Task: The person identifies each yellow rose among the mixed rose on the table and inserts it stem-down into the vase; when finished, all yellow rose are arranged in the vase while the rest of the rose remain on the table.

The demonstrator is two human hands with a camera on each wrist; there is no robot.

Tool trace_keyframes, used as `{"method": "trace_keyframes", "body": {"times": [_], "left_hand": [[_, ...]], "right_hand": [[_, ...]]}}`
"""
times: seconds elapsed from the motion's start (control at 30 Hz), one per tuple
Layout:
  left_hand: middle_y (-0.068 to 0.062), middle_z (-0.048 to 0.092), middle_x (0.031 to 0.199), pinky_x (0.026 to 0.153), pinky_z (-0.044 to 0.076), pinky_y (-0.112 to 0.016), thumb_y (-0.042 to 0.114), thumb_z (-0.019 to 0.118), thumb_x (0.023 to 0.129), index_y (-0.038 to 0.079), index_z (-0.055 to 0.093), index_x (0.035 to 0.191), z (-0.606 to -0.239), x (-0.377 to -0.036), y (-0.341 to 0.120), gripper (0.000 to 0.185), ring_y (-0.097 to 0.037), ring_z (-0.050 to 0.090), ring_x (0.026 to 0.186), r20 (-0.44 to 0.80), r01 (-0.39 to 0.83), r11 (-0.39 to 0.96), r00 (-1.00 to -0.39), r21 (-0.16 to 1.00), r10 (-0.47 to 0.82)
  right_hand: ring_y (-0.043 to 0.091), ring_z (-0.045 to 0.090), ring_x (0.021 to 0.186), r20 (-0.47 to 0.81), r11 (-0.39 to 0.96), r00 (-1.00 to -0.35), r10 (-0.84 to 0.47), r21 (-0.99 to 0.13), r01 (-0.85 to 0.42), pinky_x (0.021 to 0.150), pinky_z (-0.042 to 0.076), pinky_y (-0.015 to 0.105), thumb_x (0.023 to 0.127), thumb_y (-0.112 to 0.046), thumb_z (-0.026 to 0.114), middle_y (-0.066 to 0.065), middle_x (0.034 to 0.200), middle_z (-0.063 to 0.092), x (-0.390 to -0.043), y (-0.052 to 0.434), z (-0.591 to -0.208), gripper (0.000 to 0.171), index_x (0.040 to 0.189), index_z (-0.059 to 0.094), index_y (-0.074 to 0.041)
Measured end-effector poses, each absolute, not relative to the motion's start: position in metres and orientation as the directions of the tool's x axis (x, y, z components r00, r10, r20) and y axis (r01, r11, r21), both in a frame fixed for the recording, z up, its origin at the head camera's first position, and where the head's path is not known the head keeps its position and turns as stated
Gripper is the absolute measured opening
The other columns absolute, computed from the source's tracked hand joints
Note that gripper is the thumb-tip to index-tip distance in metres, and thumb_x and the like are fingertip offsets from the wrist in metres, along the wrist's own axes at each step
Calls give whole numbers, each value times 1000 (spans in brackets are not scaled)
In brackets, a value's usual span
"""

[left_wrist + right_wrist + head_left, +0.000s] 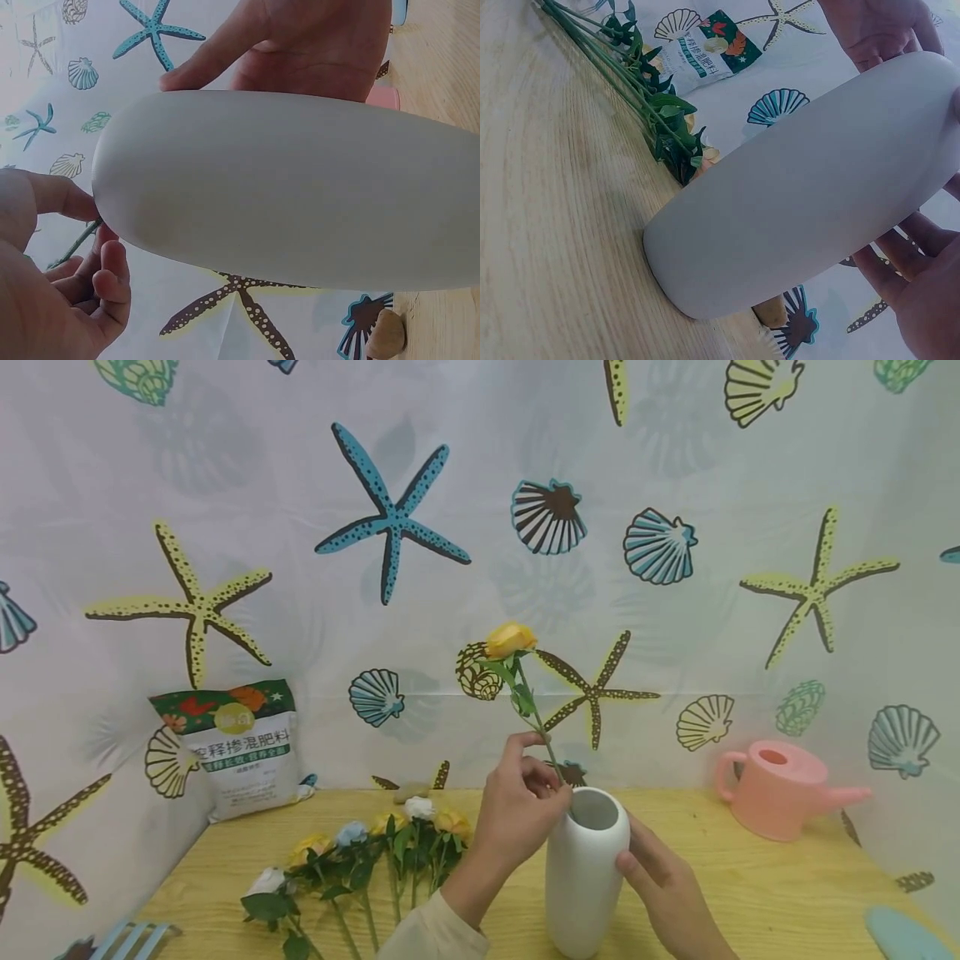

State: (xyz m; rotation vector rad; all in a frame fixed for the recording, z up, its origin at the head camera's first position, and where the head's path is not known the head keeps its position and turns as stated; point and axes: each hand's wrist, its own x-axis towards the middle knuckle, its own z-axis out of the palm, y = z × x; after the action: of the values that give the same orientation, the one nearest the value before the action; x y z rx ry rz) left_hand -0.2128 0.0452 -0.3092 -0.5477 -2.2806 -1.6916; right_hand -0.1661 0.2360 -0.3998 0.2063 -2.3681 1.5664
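Left hand (517, 810) pinches yellow flower (511, 641) by stem, at mouth of white vase (581, 885). Right hand (667, 887): fingers grasp vase's right side. Loose flowers (362, 870) left.

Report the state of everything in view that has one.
White rounded vase: upright, mouth open.
Single yellow green-stemmed flower: tilted, stem at vase mouth.
Left hand: pinching that stem.
Right hand: holding the vase's side.
Multicoloured long-stemmed flowers: lying down.
Pink spouted watering can: upright.
White-and-green printed bag: propped upright.
Blue slatted object: cut off, unclear.
Blue smooth object: cut off, unclear.
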Motion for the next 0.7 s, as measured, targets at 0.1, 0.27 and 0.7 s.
{"method": "trace_keyframes", "body": {"times": [0.1, 0.27, 0.7], "left_hand": [[-6, 69, 88, 67, 51, -26, 13, 71, 90, 8, 56, 126, -309, -214, 45, 39, -11, 58, 73, 390, 408, 207, -913, 889, 122], [-16, 70, 93, 62, 52, -23, 20, 61, 101, 3, 64, 115, -307, -217, 45, 22, -12, 59, 66, 365, 366, 15, -931, 931, 28], [-7, 67, 77, 48, 45, -17, 10, 66, 98, -1, 67, 105, -303, -222, 49, 14, -11, 54, 53, 296, 297, -241, -954, 924, -40]], "right_hand": [[-2, 54, 124, 340, 388, -940, 39, -872, -299, 97, 53, 28, 104, -15, 54, 16, 148, 55, -167, 237, -402, 48, 151, 46, -10], [-12, 51, 119, 354, 384, -934, 44, -869, -311, 95, 52, 23, 104, -13, 56, 17, 147, 55, -167, 236, -402, 47, 150, 48, -8], [18, 57, 129, 295, 403, -954, 62, -881, -246, 99, 55, 41, 105, -17, 55, 16, 149, 53, -166, 235, -398, 48, 151, 47, -10]]}}
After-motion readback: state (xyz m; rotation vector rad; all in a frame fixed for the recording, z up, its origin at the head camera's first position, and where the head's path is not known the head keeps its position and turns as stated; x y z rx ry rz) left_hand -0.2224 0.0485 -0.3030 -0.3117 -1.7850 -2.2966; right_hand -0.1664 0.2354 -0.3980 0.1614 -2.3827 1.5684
